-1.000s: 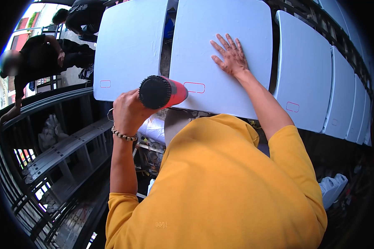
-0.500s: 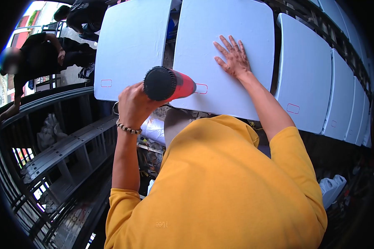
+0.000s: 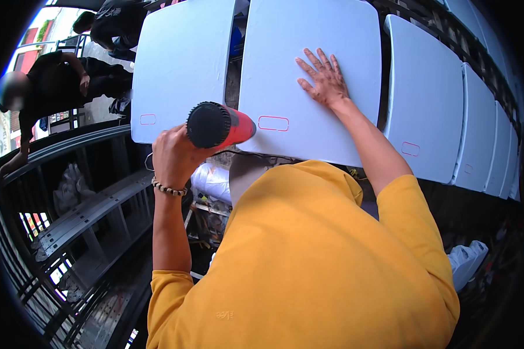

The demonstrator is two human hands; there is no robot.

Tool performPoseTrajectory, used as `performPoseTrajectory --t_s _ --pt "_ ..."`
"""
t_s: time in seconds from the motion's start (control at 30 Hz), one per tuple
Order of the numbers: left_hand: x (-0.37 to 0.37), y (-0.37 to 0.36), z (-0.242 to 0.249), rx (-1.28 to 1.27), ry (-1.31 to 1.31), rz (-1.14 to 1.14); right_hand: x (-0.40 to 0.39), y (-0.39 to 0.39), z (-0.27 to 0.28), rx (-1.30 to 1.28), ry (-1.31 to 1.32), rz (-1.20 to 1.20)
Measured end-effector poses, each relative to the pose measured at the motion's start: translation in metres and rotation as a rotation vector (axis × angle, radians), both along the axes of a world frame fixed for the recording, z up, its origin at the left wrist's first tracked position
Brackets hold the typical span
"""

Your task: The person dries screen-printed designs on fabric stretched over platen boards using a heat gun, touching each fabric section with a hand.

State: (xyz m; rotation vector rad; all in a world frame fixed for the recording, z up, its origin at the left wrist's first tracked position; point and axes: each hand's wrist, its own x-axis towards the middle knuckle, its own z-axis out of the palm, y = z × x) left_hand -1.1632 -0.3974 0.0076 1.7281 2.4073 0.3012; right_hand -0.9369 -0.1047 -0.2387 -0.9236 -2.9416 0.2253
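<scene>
My left hand (image 3: 177,150), with a beaded bracelet (image 3: 169,187) at its wrist, is wrapped round the handle of a red and black heat gun (image 3: 236,128). Its round black rear end faces up toward me, and the nozzle tips toward the lower left edge of a pale, cloth-like covered panel (image 3: 308,29). Just right of the nozzle, a small red outlined rectangle (image 3: 273,123) marks that panel. My right hand (image 3: 326,81) lies flat on the same panel with its fingers spread.
A second pale panel (image 3: 183,52) lies to the left, and several more, such as one (image 3: 425,99), line up at right. Metal railing (image 3: 93,209) runs down the left side. One person (image 3: 58,81) in dark clothes leans there; another (image 3: 119,26) is beyond. White jugs (image 3: 467,262) stand lower right.
My left hand and the heat gun have moved left and slightly down, uncovering the whole red rectangle. My right hand stays flat in nearly the same place.
</scene>
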Motion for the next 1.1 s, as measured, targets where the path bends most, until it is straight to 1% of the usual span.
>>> performPoseTrajectory --t_s 0.17,0.43,0.53,0.63,0.73,0.83,0.93,0.97,1.1 --pt "0.017 0.011 -0.009 0.035 -0.101 -0.020 -0.001 0.000 0.001 0.010 0.005 -0.002" --pt "0.041 0.033 -0.022 0.009 -0.172 -0.085 0.000 0.000 0.002 -0.015 0.039 0.005" --pt "0.049 0.045 -0.019 0.033 -0.140 -0.123 0.000 0.002 -0.001 -0.018 0.053 0.012" --pt "0.050 0.050 -0.027 0.069 -0.107 -0.076 0.000 0.001 -0.001 -0.020 0.052 0.003" --pt "0.048 0.054 -0.021 0.004 -0.152 -0.090 0.000 0.001 -0.001 -0.025 0.042 0.002" --pt "0.047 0.053 -0.026 0.068 -0.111 -0.072 -0.001 0.001 -0.002 -0.028 0.047 -0.003" --pt "0.042 0.052 -0.025 0.074 -0.135 -0.081 -0.001 0.000 0.000 -0.025 0.038 -0.003" --pt "0.039 0.050 -0.023 0.044 -0.142 -0.117 0.000 0.000 0.001 -0.035 0.049 0.001" --pt "0.031 0.037 -0.020 0.013 -0.102 -0.122 -0.001 0.000 -0.005 -0.017 0.070 -0.005"
